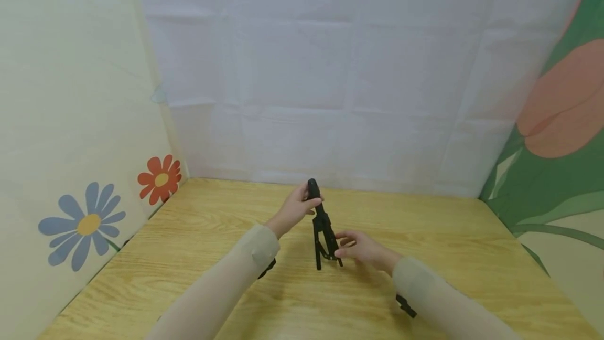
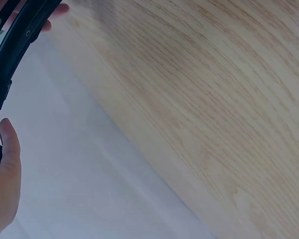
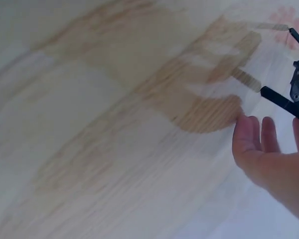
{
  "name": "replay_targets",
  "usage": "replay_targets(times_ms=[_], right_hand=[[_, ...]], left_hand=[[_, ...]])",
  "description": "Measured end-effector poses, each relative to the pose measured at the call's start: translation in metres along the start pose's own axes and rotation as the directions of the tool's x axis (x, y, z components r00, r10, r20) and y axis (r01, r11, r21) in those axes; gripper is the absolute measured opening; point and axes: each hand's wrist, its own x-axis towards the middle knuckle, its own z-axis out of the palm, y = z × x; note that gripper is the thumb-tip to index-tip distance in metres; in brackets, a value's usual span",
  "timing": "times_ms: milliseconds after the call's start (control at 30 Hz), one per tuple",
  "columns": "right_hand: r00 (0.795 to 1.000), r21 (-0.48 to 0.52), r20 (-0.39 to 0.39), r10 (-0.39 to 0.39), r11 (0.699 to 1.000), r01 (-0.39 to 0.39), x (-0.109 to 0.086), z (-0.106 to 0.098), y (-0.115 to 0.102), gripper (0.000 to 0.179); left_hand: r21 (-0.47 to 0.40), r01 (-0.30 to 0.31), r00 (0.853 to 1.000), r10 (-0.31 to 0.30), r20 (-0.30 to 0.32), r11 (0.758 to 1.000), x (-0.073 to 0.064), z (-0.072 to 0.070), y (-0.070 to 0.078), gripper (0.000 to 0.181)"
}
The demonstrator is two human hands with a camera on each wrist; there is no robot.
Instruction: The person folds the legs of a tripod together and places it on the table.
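A black mini tripod (image 1: 322, 222) is held tilted over the wooden table, its legs pointing down and slightly spread. My left hand (image 1: 298, 206) grips its upper part, with the thumb across the near side. In the left wrist view, the left thumb (image 2: 10, 144) shows beside the black shaft, and the rest of that hand is out of frame. On the other side, my right hand (image 1: 360, 248) is at the legs, thumb and fingertips right by the nearest one. The right wrist view has those fingers loosely bent below a tripod leg (image 3: 279, 101).
The wooden table (image 1: 198, 256) meets a creased white sheet (image 1: 292, 77) at the back. A cream panel with painted flowers (image 1: 89, 224) stands on the left, and a green panel with pink petals (image 1: 566, 104) on the right. Dark wrist straps show at both sleeves.
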Motion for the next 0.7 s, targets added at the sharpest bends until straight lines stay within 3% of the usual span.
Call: replay_targets(times_ms=[433,700], right_hand=[[0.997,-0.076,0.010,-0.081,0.994,0.082,0.0036,-0.0017,0.0017,0.050],[0.998,-0.090,0.018,-0.060,0.994,0.061,0.0047,-0.0006,0.0012,0.053]], left_hand=[[-0.005,-0.022,0.999,0.022,0.038,1.000,0.0006,0.0023,0.0028,0.029],[0.001,-0.008,1.000,0.008,0.024,1.000,-0.0009,0.0028,0.0044,0.026]])
